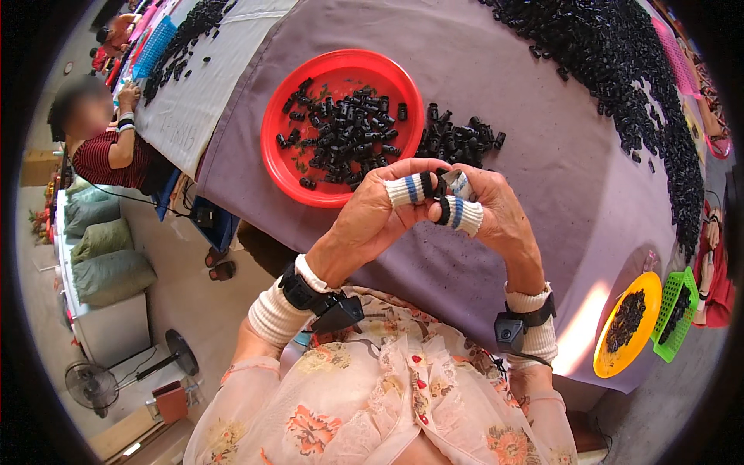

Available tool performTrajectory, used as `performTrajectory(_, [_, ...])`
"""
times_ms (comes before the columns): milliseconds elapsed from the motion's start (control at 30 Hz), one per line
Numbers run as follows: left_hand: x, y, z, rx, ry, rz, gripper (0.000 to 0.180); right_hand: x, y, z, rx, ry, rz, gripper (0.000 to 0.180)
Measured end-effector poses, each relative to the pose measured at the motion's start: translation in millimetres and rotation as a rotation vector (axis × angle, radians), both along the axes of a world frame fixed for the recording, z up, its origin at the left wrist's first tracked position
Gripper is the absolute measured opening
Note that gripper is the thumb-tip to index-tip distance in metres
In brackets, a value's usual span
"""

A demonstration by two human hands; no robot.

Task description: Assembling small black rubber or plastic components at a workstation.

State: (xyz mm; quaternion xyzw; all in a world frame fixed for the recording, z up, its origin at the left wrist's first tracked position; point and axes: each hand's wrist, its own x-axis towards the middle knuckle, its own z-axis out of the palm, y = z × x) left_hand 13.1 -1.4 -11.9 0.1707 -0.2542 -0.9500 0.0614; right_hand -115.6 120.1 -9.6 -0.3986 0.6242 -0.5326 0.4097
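My left hand (370, 217) and my right hand (508, 213) meet over the near part of the table, fingers pinched together. Between their fingertips is a small black plastic part (441, 186), mostly covered by the fingers. Knitted white finger sleeves with blue stripes cover some fingers on both hands. Just beyond my left hand stands a round red basin (273, 167) with many small black tubular parts (353, 128) inside and some green bits. A loose pile of similar black parts (461, 143) lies against the basin's right side, beyond my fingertips.
A large heap of black parts (597, 66) spreads across the far right of the cloth-covered table (535, 101). At the right edge are a yellow tray (602, 358) and a green basket (670, 347). Another person (116, 159) sits at left; a fan (93, 385) stands lower left.
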Motion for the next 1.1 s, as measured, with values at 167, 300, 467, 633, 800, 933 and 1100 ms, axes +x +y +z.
performTrajectory(167, [-1.5, 1.7, -1.2, -0.012, 0.004, -0.002, 0.025, -0.6, 0.5, -2.5, -0.015, 0.023, -0.005, 0.039])
performTrajectory(300, [-1.1, 2.4, 1.2, 0.03, -0.001, -0.005, 0.024, -1.3, 1.1, -1.3, -0.023, 0.016, -0.005, 0.039])
performTrajectory(467, [0.7, 3.4, -0.4, 0.07, -0.003, 0.004, 0.025, -0.4, 0.8, -4.4, -0.058, 0.023, -0.016, 0.038])
performTrajectory(633, [1.1, 3.7, -1.3, 0.102, -0.001, 0.005, 0.025, -0.1, 1.7, -4.8, -0.027, 0.044, 0.002, 0.038])
performTrajectory(800, [0.6, 6.1, -0.6, 0.1, -0.027, 0.018, 0.024, 0.9, 2.9, -4.0, -0.007, 0.087, -0.006, 0.039])
performTrajectory(933, [1.8, 5.7, -0.1, 0.098, -0.029, 0.022, 0.022, 2.4, 2.3, -1.4, -0.007, 0.108, -0.007, 0.039])
performTrajectory(1100, [0.6, 5.9, 4.8, 0.036, -0.045, 0.006, 0.021, 3.4, 3.9, -2.8, -0.047, 0.099, -0.002, 0.038])
